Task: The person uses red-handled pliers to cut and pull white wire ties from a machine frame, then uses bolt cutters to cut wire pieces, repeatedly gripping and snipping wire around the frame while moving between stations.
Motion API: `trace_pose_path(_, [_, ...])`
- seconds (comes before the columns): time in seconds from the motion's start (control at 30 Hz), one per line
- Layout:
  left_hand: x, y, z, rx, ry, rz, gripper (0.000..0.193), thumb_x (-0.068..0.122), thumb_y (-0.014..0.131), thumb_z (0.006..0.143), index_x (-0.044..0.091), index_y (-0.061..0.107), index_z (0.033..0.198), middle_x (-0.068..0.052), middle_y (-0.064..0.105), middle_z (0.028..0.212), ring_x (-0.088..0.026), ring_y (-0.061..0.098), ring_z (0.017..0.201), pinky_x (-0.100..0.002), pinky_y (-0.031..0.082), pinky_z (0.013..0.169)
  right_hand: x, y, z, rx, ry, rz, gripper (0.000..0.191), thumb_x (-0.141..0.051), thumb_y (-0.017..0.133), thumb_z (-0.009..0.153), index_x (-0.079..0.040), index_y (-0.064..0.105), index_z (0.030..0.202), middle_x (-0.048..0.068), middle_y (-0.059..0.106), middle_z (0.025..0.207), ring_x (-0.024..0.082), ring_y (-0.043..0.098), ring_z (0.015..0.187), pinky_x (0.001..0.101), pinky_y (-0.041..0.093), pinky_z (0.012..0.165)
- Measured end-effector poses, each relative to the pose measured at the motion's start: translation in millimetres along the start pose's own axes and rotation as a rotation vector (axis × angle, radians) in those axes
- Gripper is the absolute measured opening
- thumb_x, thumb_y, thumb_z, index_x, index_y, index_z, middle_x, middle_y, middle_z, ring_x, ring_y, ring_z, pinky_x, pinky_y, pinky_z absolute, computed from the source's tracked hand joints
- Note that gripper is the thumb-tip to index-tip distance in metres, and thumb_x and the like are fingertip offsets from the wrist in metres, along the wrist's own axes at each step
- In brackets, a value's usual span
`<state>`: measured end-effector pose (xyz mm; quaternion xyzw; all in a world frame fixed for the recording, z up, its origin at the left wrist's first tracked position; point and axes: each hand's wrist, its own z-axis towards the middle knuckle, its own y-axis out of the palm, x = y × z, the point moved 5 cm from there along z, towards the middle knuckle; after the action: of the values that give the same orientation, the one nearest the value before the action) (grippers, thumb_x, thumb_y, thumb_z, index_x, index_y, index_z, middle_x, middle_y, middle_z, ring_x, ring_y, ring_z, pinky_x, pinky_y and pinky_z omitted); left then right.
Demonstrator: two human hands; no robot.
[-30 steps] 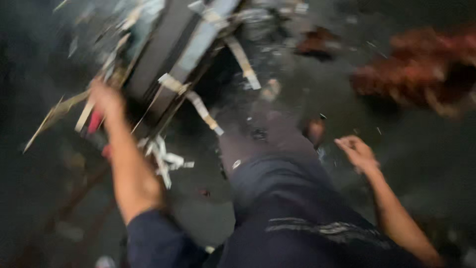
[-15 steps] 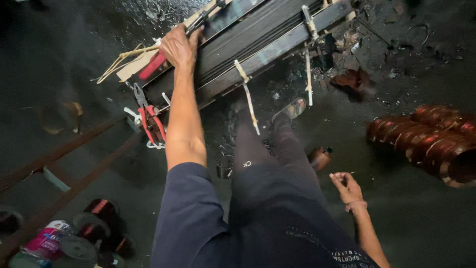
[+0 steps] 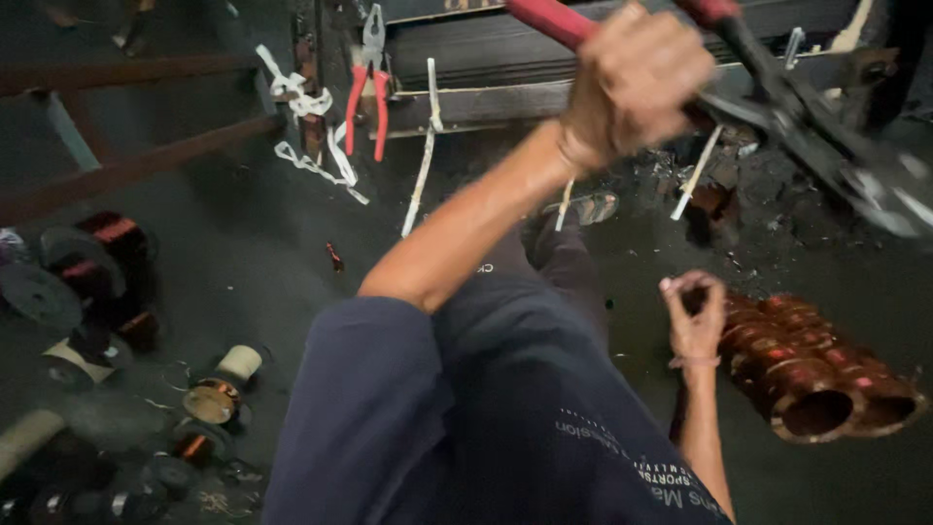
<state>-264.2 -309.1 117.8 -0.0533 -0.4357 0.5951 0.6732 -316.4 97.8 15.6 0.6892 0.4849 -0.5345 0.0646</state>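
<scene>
My left hand (image 3: 637,83) is raised near the camera, shut around the red handles of a large cutting tool (image 3: 777,107) whose dark jaws point right and are blurred. My right hand (image 3: 695,316) hangs low beside my leg with its fingers curled into a ring, and I see nothing in it. It is just left of a row of copper wire coils (image 3: 816,379) lying on the dark floor. My foot in a sandal (image 3: 588,207) rests in front of a dark metal frame (image 3: 505,58).
Red-handled pliers (image 3: 367,87) hang on the frame's left end, beside white tape strips (image 3: 311,156). More white strips (image 3: 423,165) dangle from the frame. Several wire spools (image 3: 97,272) and a small spool (image 3: 224,389) sit at the left. Rusty bars (image 3: 126,170) cross the upper left.
My left hand has come off the frame and lifted the red-handled cutter up towards the camera. My right hand has curled its fingers closed. The view has shifted left and down.
</scene>
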Motion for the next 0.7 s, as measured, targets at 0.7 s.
trace_pose_path(0.7, [289,220,-140,-0.327,-1.182,-1.179,0.054,0.054,0.060,0.103,0.002,0.061,0.088,-0.002,0.058,0.070,-0.010,0.055,0.060,-0.027,0.043,0.051,31,-195,-82,0.191,0.177,0.004,0.034,-0.023,0.084,0.093,-0.004,0.062,0.076,-0.011,0.045,0.067,0.002,0.037,0.062,0.0249,0.032,0.054])
